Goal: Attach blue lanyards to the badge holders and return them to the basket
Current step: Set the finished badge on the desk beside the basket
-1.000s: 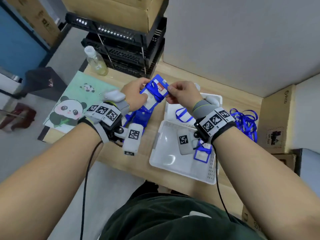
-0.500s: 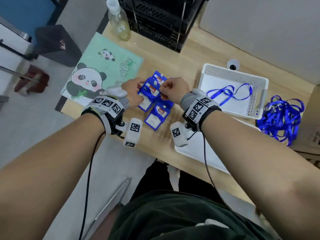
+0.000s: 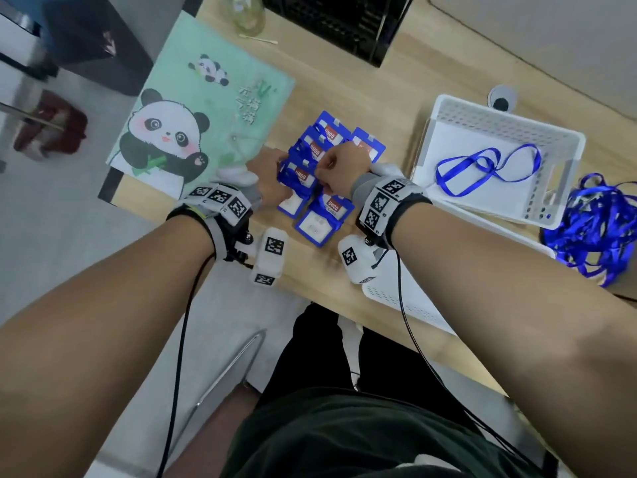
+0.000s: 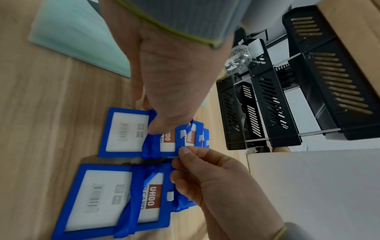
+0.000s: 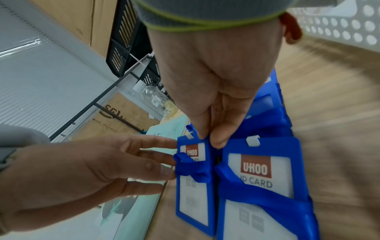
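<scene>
While both my hands work the top holder (image 3: 299, 174) of the pile, I judge I'm picking out the next one to fit.

My right hand (image 3: 339, 172) pinches that holder's top edge between thumb and fingertips, by the white clip, and my left hand (image 3: 268, 179) lays straight fingers (image 5: 156, 160) against its far side and the blue band wrapped round it, so the holder sits between the two. It lies on the table (image 3: 362, 81) atop other holders (image 3: 325, 219), beside the panda mat (image 3: 193, 125). Next I must lift it clear alone, then fetch a lanyard: one (image 3: 482, 167) lies in the white basket (image 3: 565, 181) well to my right, and a tangle (image 3: 596, 225) sits just past it.
</scene>
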Demonstrator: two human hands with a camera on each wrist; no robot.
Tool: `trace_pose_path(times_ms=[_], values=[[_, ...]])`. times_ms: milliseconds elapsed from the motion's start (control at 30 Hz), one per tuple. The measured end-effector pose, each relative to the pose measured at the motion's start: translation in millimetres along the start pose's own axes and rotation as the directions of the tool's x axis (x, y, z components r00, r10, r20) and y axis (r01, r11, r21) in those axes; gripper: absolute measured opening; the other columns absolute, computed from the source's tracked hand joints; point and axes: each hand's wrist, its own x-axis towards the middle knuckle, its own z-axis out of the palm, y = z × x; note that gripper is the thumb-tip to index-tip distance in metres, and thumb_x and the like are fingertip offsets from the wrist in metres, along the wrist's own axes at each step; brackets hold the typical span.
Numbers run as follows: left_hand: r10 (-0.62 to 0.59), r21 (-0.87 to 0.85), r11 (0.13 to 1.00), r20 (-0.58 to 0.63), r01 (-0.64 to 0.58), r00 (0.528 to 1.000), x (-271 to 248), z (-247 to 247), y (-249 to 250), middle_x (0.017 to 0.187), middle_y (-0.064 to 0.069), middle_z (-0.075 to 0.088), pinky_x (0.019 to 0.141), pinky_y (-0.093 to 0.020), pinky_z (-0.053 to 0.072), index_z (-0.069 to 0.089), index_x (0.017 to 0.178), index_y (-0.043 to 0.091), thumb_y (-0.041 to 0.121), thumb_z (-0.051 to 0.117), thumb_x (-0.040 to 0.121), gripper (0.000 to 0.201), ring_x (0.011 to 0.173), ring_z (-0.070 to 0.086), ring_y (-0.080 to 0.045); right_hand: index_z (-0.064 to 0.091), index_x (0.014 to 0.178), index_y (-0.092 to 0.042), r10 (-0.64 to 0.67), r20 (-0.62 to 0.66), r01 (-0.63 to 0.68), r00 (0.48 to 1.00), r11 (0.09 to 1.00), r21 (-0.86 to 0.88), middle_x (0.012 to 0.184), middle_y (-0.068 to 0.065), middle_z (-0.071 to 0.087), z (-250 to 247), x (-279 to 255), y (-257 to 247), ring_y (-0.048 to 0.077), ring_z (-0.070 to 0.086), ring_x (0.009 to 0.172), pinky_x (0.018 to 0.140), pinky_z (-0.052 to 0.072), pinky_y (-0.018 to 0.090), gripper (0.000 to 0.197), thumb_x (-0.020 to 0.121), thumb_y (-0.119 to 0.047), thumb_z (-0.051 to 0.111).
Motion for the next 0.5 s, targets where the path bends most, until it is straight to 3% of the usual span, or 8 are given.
trace_pose_path(times_ms=[133,200,300,500], values=[[-0.034,0.020,0.999,-0.132,0.037,0.991,5.5,1.4,10.5,0.116,-0.010,0.061,0.084,-0.037,0.051,0.052,0.120,0.014,0.024,0.073,0.071,0.054,0.102,0.062,-0.028,0.058,0.075,-0.019,-0.023,-0.080,0.019,0.996,0.998,-0.054,0.078,0.000,0.066,-10.9,0.1,1.2,0.014,0.057,0.067,0.062,0.051,0.027,0.014,0.087,-0.022,0.065],[-0.006,0.029,1.000,-0.147,0.011,0.989,6.5,1.2,25.5,0.111,-0.009,0.061,0.083,-0.040,0.051,0.054,0.115,0.015,0.022,0.073,0.072,0.047,0.097,0.061,-0.027,0.058,0.077,-0.018,-0.041,-0.117,0.035,0.992,0.998,-0.054,0.078,-0.002,0.063,-23.3,-4.8,3.8,0.013,0.055,0.069,0.056,0.044,0.022,0.013,0.087,-0.023,0.065],[0.055,0.029,0.998,-0.129,-0.051,0.990,5.8,1.2,52.5,0.104,-0.006,0.064,0.083,-0.039,0.050,0.058,0.110,0.014,0.016,0.071,0.076,0.037,0.093,0.061,-0.025,0.059,0.078,-0.017,-0.017,-0.153,0.014,0.988,1.000,-0.023,0.078,-0.002,0.061,-44.2,-17.1,9.9,0.014,0.057,0.073,0.065,0.049,0.028,0.011,0.086,-0.022,0.064],[0.208,0.074,0.976,-0.012,-0.206,0.978,-3.2,24.8,130.4,0.085,0.003,0.063,0.078,-0.035,0.050,0.056,0.091,0.023,0.021,0.068,0.081,0.016,0.086,0.062,-0.022,0.056,0.063,-0.025,0.116,-0.246,-0.071,0.962,0.980,0.185,0.076,0.003,0.070,-100.2,-59.9,65.1,0.027,0.070,0.077,0.076,0.059,0.040,0.022,0.080,-0.023,0.069]])
